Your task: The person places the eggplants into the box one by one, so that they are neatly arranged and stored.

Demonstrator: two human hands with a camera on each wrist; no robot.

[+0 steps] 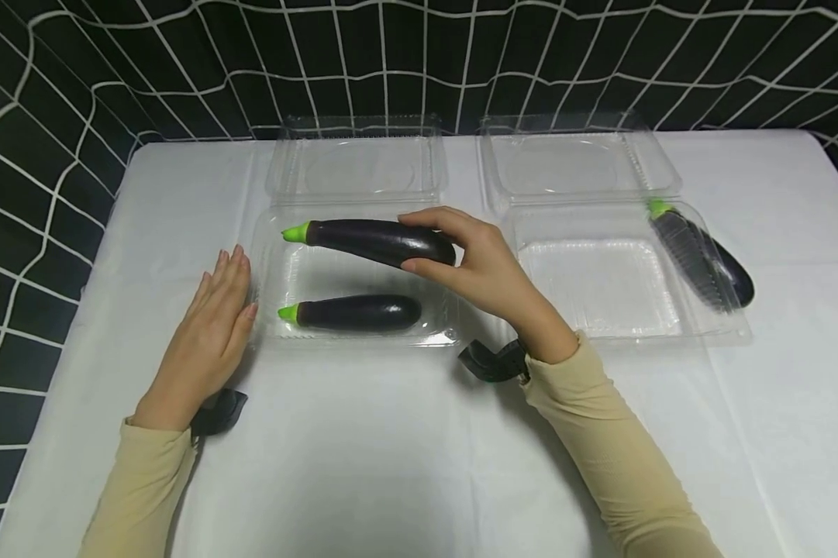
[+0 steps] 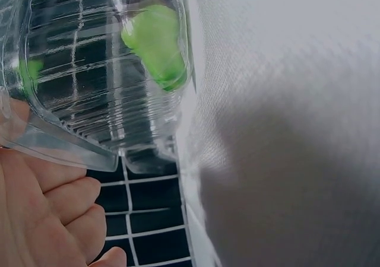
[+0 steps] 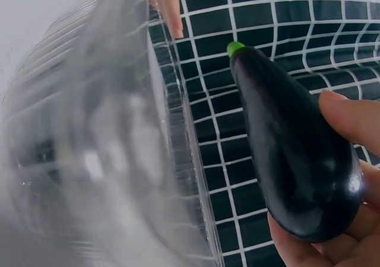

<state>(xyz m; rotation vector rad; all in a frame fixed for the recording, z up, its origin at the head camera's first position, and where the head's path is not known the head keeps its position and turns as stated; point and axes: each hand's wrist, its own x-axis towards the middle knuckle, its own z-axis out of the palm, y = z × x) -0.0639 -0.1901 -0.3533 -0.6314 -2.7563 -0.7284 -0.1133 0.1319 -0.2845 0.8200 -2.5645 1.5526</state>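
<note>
My right hand (image 1: 477, 256) grips the thick end of a dark purple eggplant (image 1: 377, 240), thumb on one side and fingers on the other. In the right wrist view this eggplant (image 3: 291, 154) is above the container's rim, its green stem pointing away. A second eggplant (image 1: 363, 312) lies inside the left clear plastic container (image 1: 268, 267), stem to the left. Beside that container's left wall is my left hand (image 1: 212, 325), fingers straight and holding nothing. In the left wrist view, a green stem (image 2: 157, 47) shows through the container's ribbed wall.
To the right stands another open clear container (image 1: 600, 287) with its lid (image 1: 579, 167) folded back. A third eggplant (image 1: 729, 271) lies at its right side, partly seen through the plastic. White cloth covers the table (image 1: 363, 465); a dark, white-lined grid backdrop (image 1: 405, 62) rises behind.
</note>
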